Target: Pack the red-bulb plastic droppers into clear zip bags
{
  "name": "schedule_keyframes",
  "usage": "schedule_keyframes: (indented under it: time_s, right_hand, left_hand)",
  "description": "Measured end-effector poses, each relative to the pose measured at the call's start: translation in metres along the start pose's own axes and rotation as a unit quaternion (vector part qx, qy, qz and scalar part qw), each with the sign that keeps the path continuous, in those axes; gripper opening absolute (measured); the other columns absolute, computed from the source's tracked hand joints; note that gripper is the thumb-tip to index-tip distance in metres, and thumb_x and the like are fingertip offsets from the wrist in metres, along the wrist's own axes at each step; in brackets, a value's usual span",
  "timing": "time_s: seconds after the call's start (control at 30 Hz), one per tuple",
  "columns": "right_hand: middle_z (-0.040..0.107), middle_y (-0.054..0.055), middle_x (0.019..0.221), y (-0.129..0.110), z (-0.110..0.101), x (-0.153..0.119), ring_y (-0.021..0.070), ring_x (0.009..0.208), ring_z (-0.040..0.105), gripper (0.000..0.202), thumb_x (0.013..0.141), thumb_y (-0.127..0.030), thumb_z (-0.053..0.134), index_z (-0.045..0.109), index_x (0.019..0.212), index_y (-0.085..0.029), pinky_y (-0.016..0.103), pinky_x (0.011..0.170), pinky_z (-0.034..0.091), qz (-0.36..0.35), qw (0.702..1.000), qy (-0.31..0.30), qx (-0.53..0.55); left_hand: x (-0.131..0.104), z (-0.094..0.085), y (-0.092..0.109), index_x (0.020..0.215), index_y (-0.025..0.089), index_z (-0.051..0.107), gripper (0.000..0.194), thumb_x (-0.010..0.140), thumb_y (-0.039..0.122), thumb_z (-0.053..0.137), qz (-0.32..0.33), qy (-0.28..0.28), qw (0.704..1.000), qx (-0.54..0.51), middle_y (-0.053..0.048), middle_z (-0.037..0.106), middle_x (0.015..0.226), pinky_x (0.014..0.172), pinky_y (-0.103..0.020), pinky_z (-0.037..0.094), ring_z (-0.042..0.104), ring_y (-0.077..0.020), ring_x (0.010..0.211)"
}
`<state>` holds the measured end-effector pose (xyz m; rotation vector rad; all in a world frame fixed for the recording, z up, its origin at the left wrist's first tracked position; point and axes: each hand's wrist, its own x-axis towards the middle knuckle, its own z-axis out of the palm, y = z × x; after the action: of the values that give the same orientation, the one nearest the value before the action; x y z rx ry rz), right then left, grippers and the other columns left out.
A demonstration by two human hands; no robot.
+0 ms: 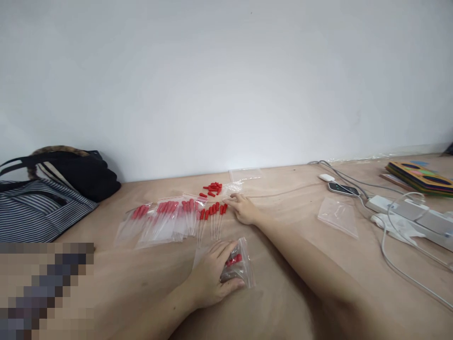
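My left hand (214, 274) lies on a clear zip bag (247, 269) with red-bulbed droppers (234, 259) inside. Its thumb and fingers are spread apart over the bag. Further forward, my right hand (244, 210) has its fingers stretched toward a row of loose droppers (214, 210), beside the rightmost red bulbs; whether they touch is unclear. Behind the row lie a pile of red rubber bulbs (214, 187) and clear thin tubes (233, 187). Left of the row, several bagged droppers (166, 217) overlap on the table.
A flat plastic bag (338, 217) lies to the right. Beyond it are a small black device (343, 189), a white power strip (410, 215), cables (385, 250) and stacked coloured boards (421, 177). A striped bag (46, 208) stands at left, near the wall (226, 85).
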<state>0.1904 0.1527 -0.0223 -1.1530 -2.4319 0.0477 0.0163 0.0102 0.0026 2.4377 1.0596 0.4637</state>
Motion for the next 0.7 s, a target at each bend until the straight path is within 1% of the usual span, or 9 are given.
schedule_keyframes:
  time_s: [0.1,0.23,0.3,0.37,0.43,0.5,0.57,0.63,0.7]
  right_hand:
    - [0.044,0.013,0.118,0.001,0.003,0.004,0.0245,0.105,0.044,0.03,0.084,-0.017,0.046,0.054,0.113,-0.021,0.04,0.083,0.037,-0.006,1.0,0.005,0.0]
    - [0.055,0.009,0.106,0.009,-0.007,-0.004,0.0209,0.098,0.048,0.017,0.082,-0.019,0.052,0.058,0.097,-0.018,0.036,0.084,0.035,-0.037,0.999,0.001,0.012]
    - [0.059,0.007,0.1,0.012,-0.011,-0.008,0.0196,0.096,0.049,0.018,0.08,-0.018,0.054,0.057,0.098,-0.017,0.034,0.083,0.036,-0.05,0.999,-0.003,0.02]
    - [0.059,0.006,0.103,0.012,-0.011,-0.01,0.0184,0.097,0.049,0.025,0.079,-0.016,0.055,0.055,0.104,-0.018,0.033,0.083,0.036,-0.066,0.997,-0.006,0.028]
    - [0.06,0.004,0.105,0.01,-0.009,-0.008,0.017,0.097,0.049,0.027,0.08,-0.014,0.053,0.055,0.107,-0.02,0.031,0.084,0.035,-0.094,0.995,-0.016,0.035]
    - [0.061,0.003,0.103,0.008,-0.007,-0.007,0.0164,0.096,0.05,0.022,0.082,-0.014,0.051,0.06,0.101,-0.022,0.031,0.085,0.034,-0.119,0.992,-0.025,0.039]
    - [0.061,0.004,0.1,0.006,-0.009,-0.007,0.0173,0.095,0.05,0.017,0.083,-0.015,0.05,0.063,0.093,-0.021,0.031,0.084,0.035,-0.128,0.991,-0.026,0.038]
    - [0.061,0.005,0.098,0.009,-0.016,-0.014,0.0187,0.094,0.049,0.016,0.083,-0.015,0.049,0.063,0.089,-0.019,0.033,0.082,0.035,-0.125,0.991,-0.022,0.033]
    - [0.062,0.006,0.094,0.017,-0.029,-0.026,0.0193,0.092,0.05,0.016,0.083,-0.014,0.048,0.062,0.087,-0.018,0.034,0.081,0.035,-0.116,0.993,-0.013,0.027]
  left_hand:
    - [0.0,0.0,0.002,0.129,0.02,0.036,0.066,0.072,0.039,0.064,-0.002,0.0,1.0,-0.002,-0.011,0.049,0.124,0.096,-0.046,0.034,0.044,-0.0297,0.112]
    - [0.001,-0.001,0.003,0.127,0.019,0.038,0.065,0.071,0.04,0.065,-0.001,0.002,1.0,0.002,-0.011,0.049,0.123,0.096,-0.046,0.034,0.044,-0.0299,0.113]
    - [0.002,-0.001,0.003,0.126,0.019,0.038,0.065,0.071,0.04,0.065,-0.004,0.005,1.0,0.003,-0.011,0.049,0.123,0.096,-0.046,0.034,0.044,-0.0296,0.113]
    - [0.002,-0.001,0.004,0.126,0.019,0.037,0.064,0.072,0.039,0.065,-0.007,0.004,1.0,0.002,-0.011,0.049,0.122,0.096,-0.046,0.034,0.044,-0.029,0.113]
    - [0.002,-0.002,0.005,0.127,0.019,0.037,0.065,0.072,0.039,0.065,-0.008,-0.001,1.0,0.002,-0.012,0.049,0.123,0.096,-0.046,0.034,0.043,-0.0289,0.113]
    - [0.002,-0.003,0.006,0.127,0.017,0.037,0.065,0.072,0.04,0.065,-0.009,-0.007,1.0,0.003,-0.013,0.048,0.124,0.096,-0.046,0.033,0.043,-0.0292,0.114]
    - [0.002,-0.004,0.008,0.127,0.016,0.037,0.066,0.072,0.039,0.066,-0.012,-0.009,1.0,0.001,-0.013,0.048,0.124,0.097,-0.045,0.033,0.042,-0.0292,0.115]
    - [0.002,-0.004,0.009,0.127,0.017,0.037,0.066,0.072,0.038,0.066,-0.014,-0.003,1.0,-0.003,-0.012,0.048,0.124,0.097,-0.044,0.034,0.043,-0.0287,0.115]
    - [0.001,-0.003,0.009,0.127,0.018,0.037,0.067,0.071,0.037,0.066,-0.014,0.004,1.0,-0.003,-0.011,0.049,0.124,0.097,-0.044,0.034,0.043,-0.0283,0.115]
